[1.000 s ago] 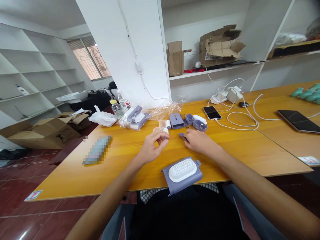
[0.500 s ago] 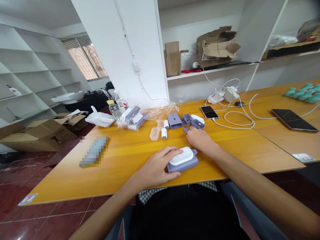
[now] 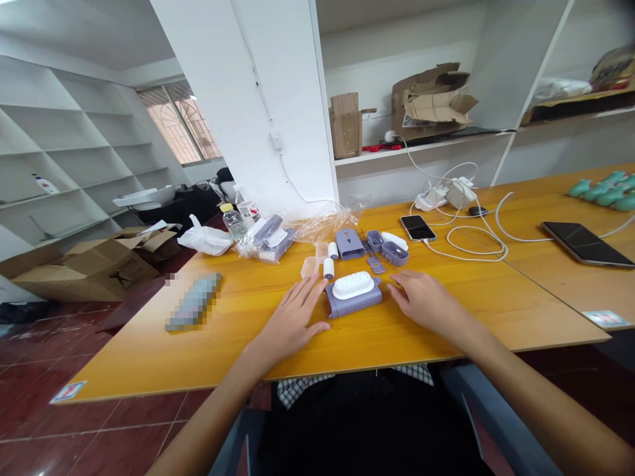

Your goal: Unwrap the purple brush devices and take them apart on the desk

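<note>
A white bristle brush (image 3: 353, 284) lies bristles up on a purple case (image 3: 356, 305) on the table. My left hand (image 3: 290, 316) is just left of the case, fingers stretched and apart, holding nothing. On the case's right side, my right hand (image 3: 421, 299) hovers low over the table with its fingers loosely extended and nothing in them. Beyond it are a flat purple piece (image 3: 376, 266), two purple cups (image 3: 395, 254) and a white oval part (image 3: 394, 240). A purple sleeve (image 3: 349, 244), white cylinders (image 3: 328, 268) and translucent pink cups (image 3: 310, 267) stand behind the case.
A phone (image 3: 418, 228) on a white cable (image 3: 476, 256) lies at the back right, with a tablet (image 3: 588, 243) farther right. Bottles (image 3: 234, 222), a white plastic bag (image 3: 206, 238) and plastic-wrapped purple parts (image 3: 268, 239) are at the back left. A blurred-out object (image 3: 194, 302) lies left.
My left hand has come off the brush and moved left. My right hand has drawn back from the flat purple piece toward me. The brush and case sit slightly farther from me.
</note>
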Tool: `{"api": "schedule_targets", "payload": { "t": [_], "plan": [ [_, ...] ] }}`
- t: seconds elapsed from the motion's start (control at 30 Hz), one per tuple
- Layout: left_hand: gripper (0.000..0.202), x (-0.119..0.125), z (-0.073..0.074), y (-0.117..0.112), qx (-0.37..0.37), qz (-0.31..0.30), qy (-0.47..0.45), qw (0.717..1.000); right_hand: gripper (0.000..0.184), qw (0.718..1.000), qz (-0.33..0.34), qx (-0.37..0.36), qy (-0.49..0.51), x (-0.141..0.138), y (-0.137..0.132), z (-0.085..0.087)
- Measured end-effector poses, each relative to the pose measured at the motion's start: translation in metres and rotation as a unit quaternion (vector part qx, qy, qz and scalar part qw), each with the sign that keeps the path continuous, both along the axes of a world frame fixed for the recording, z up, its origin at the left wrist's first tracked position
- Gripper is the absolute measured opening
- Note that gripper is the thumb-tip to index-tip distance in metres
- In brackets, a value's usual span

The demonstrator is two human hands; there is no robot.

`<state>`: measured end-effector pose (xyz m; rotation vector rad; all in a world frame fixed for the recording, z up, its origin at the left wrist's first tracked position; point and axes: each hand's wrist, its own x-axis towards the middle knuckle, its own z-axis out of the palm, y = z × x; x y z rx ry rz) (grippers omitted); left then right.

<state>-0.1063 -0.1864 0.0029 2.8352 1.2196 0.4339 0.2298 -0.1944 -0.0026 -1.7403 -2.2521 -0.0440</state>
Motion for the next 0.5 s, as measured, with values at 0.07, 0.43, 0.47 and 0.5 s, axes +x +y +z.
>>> {"api": "schedule_targets", "payload": {
  "t": [0.07,0.43,0.47,0.5],
  "plan": [
    [0.074,-0.015,-0.008,-0.008,0.006,0.053,0.012,0.999,0.042,0.999,0.032,0.012,0.016,0.003,-0.014,-0.015],
    [0.066,-0.026,-0.024,-0.014,-0.032,0.124,0.052,0.990,0.069,0.999,0.050,-0.001,-0.001,0.001,-0.025,-0.049],
    [0.066,-0.026,-0.023,-0.014,-0.037,0.127,0.056,0.990,0.070,0.999,0.050,-0.003,-0.002,0.002,-0.025,-0.050],
    [0.066,-0.026,-0.022,-0.015,-0.040,0.127,0.060,0.989,0.070,0.999,0.050,-0.003,-0.002,0.002,-0.024,-0.050]
  ]
}}
